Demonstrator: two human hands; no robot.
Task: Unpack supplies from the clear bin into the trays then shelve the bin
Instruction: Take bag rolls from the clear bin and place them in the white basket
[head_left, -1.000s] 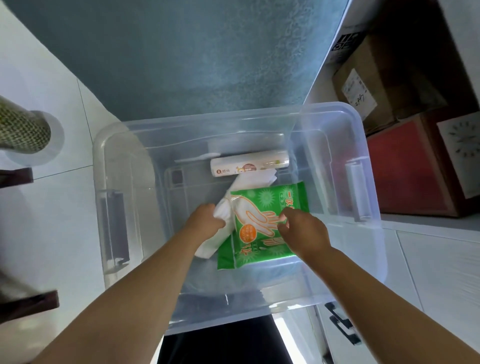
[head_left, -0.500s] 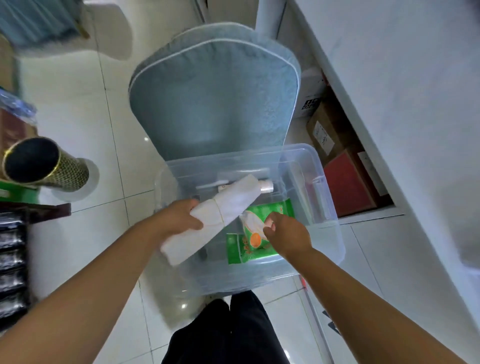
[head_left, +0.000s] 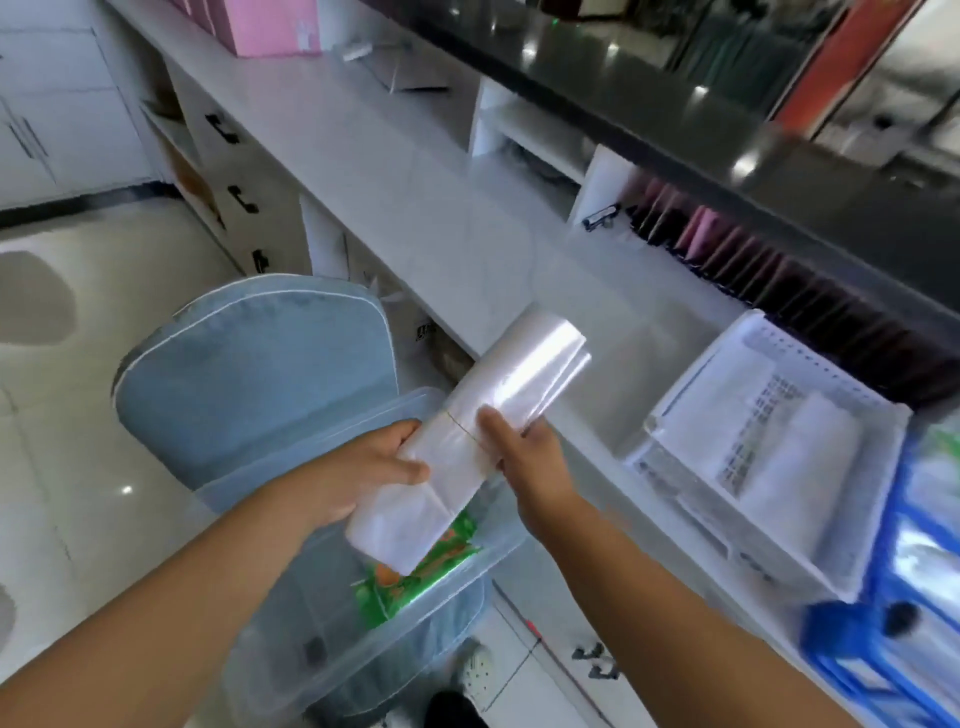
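Observation:
A banded bundle of clear plastic bags (head_left: 511, 389) is lifted above the clear bin (head_left: 332, 613), tilted up to the right. My left hand (head_left: 374, 470) grips its lower half and my right hand (head_left: 524, 457) pinches it near the rubber band. The bin rests on a blue cushioned chair (head_left: 249, 374), and a green glove packet (head_left: 415, 566) still lies inside it. A white perforated tray (head_left: 774, 452) holding paper-like packs sits on the white counter (head_left: 415, 208) to the right, with a blue tray (head_left: 914, 597) beside it at the frame edge.
A dark shelf (head_left: 727, 119) runs above the counter, with a row of dark and pink packets (head_left: 753, 260) beneath it. A pink box (head_left: 270, 26) stands at the counter's far end. Drawers with black handles (head_left: 239, 197) are under the counter. The floor is glossy tile.
The bag bundle has come up out of the bin toward the counter. My right hand left the green packet and now holds the bundle too. My view swung right to the counter and trays.

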